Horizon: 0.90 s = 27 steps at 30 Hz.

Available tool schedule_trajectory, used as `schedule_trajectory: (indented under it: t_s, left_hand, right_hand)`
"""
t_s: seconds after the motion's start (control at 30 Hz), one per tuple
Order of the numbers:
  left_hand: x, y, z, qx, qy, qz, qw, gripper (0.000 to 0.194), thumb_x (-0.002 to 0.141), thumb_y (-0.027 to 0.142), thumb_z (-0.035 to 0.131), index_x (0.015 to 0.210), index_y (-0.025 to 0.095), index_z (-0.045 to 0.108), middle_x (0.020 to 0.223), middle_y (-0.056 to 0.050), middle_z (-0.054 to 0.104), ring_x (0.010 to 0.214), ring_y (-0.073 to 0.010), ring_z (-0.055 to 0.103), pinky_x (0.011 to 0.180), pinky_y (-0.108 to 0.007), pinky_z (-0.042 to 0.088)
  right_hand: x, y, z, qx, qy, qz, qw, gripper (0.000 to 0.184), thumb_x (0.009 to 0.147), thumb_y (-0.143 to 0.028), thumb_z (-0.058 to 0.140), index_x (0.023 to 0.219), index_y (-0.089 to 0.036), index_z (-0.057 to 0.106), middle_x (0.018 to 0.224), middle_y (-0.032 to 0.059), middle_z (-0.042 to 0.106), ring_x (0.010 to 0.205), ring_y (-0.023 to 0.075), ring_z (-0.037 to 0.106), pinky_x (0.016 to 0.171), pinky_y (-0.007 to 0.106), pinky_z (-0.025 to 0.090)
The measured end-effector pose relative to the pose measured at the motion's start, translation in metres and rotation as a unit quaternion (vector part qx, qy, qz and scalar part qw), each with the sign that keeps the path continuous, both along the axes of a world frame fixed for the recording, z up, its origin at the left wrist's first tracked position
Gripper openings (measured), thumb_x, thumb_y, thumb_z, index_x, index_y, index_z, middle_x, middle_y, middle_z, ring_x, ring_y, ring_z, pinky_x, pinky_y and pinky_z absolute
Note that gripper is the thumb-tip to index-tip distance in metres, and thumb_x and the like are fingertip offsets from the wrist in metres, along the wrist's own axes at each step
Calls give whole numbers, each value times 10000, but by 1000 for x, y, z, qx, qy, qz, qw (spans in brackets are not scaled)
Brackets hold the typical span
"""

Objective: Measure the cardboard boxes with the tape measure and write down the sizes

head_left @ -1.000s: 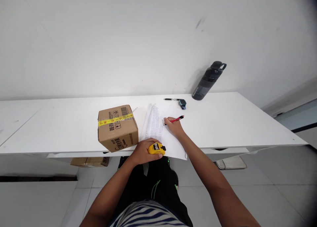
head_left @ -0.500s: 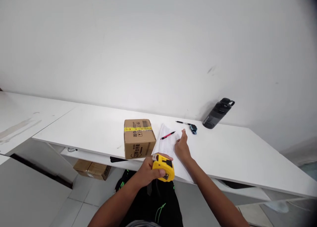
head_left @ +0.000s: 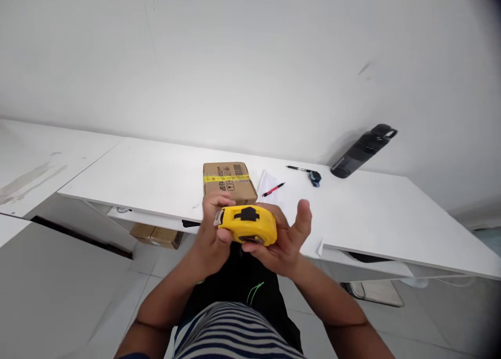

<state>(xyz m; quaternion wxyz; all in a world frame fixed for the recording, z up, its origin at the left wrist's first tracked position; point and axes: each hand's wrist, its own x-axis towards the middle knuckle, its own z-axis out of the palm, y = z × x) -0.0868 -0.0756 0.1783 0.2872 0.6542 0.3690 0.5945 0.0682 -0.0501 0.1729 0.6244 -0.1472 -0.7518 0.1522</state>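
Observation:
Both hands hold a yellow tape measure (head_left: 247, 224) in front of my chest, just before the table's front edge. My left hand (head_left: 211, 236) grips its left end, fingers pinched at the tape's metal tip. My right hand (head_left: 287, 239) cradles its right side from below, thumb raised. Behind them on the white table (head_left: 156, 179) stands a taped cardboard box (head_left: 228, 181). A sheet of paper (head_left: 267, 181) lies to the right of the box with a red pen (head_left: 273, 189) on it.
A black pen (head_left: 297, 168) and a small blue object (head_left: 314, 178) lie further back. A dark water bottle (head_left: 363, 150) leans at the wall. Another cardboard box (head_left: 156, 235) sits under the table. A second white table (head_left: 27, 166) adjoins on the left.
My right hand let go of the red pen, which now lies on the paper, and came back to the tape measure. My left hand lifted the tape measure off the table edge towards me.

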Motion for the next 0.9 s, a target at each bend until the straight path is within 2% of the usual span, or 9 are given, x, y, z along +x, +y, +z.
schedule_trajectory:
  t_s: [0.07, 0.13, 0.23, 0.33, 0.43, 0.53, 0.6, 0.7, 0.9]
  left_hand:
    - [-19, 2, 11, -74, 29, -31, 996, 511, 895, 674, 372, 1041, 207, 519, 970, -73, 580, 896, -201, 562, 787, -349, 478]
    - [-34, 5, 25, -151, 88, -56, 983, 366, 921, 559, 472, 922, 199, 538, 826, -24, 562, 739, -150, 517, 657, -284, 437]
    - [-48, 15, 41, -203, 142, -42, 968, 308, 880, 478, 591, 784, 193, 525, 703, 20, 523, 636, -114, 455, 572, -244, 378]
    - [-55, 30, 41, -241, 166, -16, 956, 281, 864, 454, 615, 775, 194, 555, 682, 25, 544, 620, -114, 481, 560, -241, 385]
    - [-59, 47, 20, -208, 138, 99, 963, 264, 857, 461, 616, 960, 218, 617, 792, -3, 603, 729, -149, 560, 654, -271, 451]
    - [-56, 62, -17, -145, 27, 194, 970, 512, 803, 492, 668, 1227, 247, 519, 1175, -82, 599, 1074, -222, 576, 871, -342, 472]
    - [-46, 69, -41, -183, -59, 172, 966, 692, 775, 497, 693, 1353, 269, 389, 1425, -118, 447, 1307, -266, 451, 983, -387, 442]
    - [-28, 74, -62, -232, -189, 130, 945, 637, 827, 465, 632, 1363, 281, 342, 1487, -109, 378, 1380, -256, 386, 1057, -400, 405]
    - [-22, 72, -58, -232, -278, 80, 929, 584, 809, 328, 641, 1310, 275, 349, 1436, -99, 437, 1268, -232, 499, 1017, -382, 446]
  right_hand:
    - [15, 16, 13, 38, -76, 21, 996, 924, 906, -252, 619, 1534, -370, -49, 1190, 89, 568, 1016, 190, 634, 821, 378, 593]
    - [29, 33, 26, 77, -188, 41, 978, 892, 904, -148, 591, 1535, -396, 12, 1232, 82, 569, 1071, 190, 619, 828, 366, 593]
    - [41, 57, 40, 125, -311, 38, 941, 823, 895, -53, 542, 1542, -327, 114, 1207, 94, 606, 1138, 213, 588, 875, 391, 568]
    - [40, 79, 45, 126, -330, 29, 935, 723, 923, -90, 520, 1521, -291, 166, 1161, 95, 634, 1111, 215, 604, 838, 380, 572]
    - [31, 103, 46, 64, -307, 37, 949, 622, 935, -242, 565, 1468, -314, 252, 1147, 93, 626, 1036, 227, 624, 755, 360, 581]
    - [12, 131, 48, -14, -325, 38, 945, 491, 921, -301, 571, 1375, -320, 387, 1137, 82, 602, 1009, 241, 613, 742, 364, 562]
    - [-5, 147, 51, -50, -362, 47, 930, 423, 916, -306, 544, 1328, -299, 448, 1141, 80, 584, 973, 235, 607, 746, 364, 546]
    - [-30, 161, 52, -59, -427, 72, 899, 382, 899, -300, 524, 1280, -289, 501, 1161, 74, 556, 853, 190, 592, 717, 342, 523]
    - [-49, 154, 44, 0, -476, 45, 878, 356, 906, -392, 548, 1246, -288, 543, 1172, 86, 551, 779, 162, 564, 635, 297, 484]
